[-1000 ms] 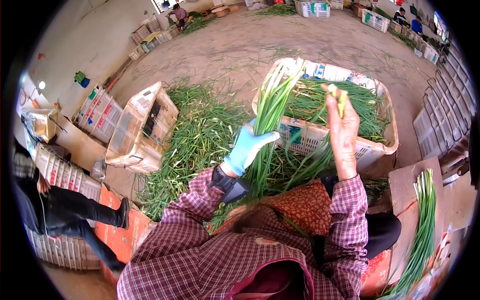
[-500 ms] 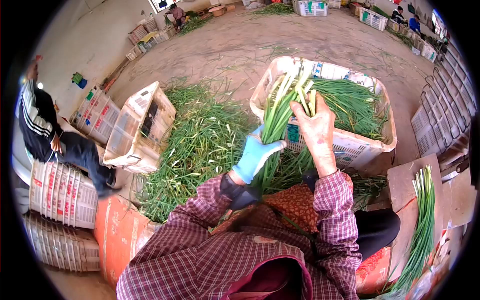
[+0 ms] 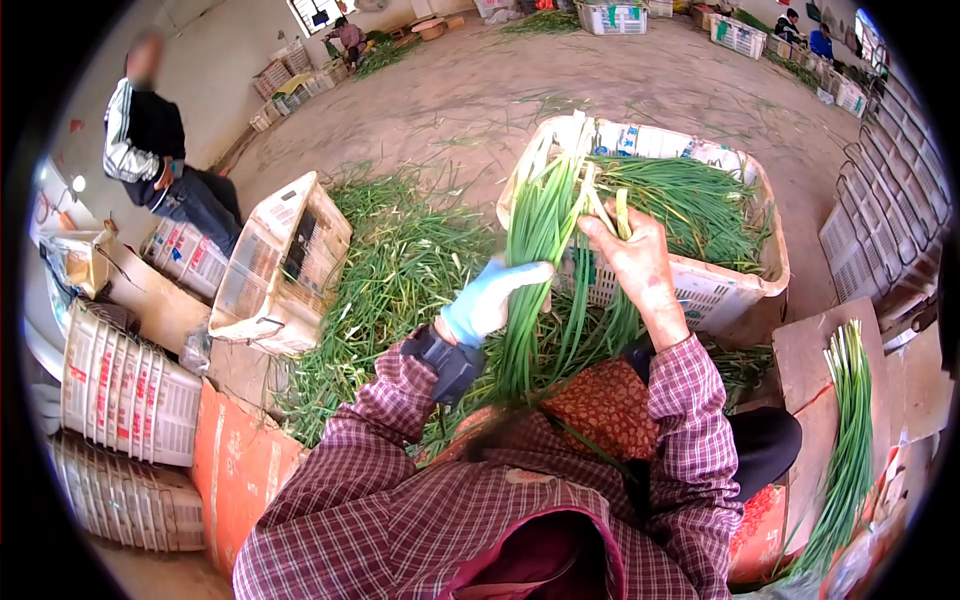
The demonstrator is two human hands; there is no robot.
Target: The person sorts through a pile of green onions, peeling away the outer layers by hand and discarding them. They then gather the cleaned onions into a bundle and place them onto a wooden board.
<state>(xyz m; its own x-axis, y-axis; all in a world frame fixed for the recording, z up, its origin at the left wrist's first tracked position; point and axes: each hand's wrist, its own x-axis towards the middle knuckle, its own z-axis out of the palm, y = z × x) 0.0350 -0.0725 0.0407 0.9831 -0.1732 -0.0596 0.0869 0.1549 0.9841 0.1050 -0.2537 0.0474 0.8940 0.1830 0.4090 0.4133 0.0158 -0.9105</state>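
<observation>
My left hand (image 3: 492, 300), in a light blue glove, is wrapped round a bunch of garlic chives (image 3: 540, 235) held upright, pale stem ends at the top and green leaves hanging down. To its right my bare right hand (image 3: 637, 258) has thumb and fingers closed on a few chive stalks (image 3: 622, 212), whose leaves trail below. Both hands are just in front of a white plastic crate (image 3: 715, 283). Inside it lies a heap of chives (image 3: 680, 205). The fingertips of my left hand are partly hidden behind the bunch.
Loose leaves (image 3: 390, 290) cover the floor to the left, beside a tilted white crate (image 3: 245, 270). A bundle of chives (image 3: 850, 420) lies on a board at right. Stacked crates (image 3: 885, 210) stand at both sides. A person (image 3: 160, 150) stands at the left; others sit far back.
The bunch in my left hand has shifted left and stands more upright. My right hand has drawn a few stalks apart from it. The person at left has moved further back and right.
</observation>
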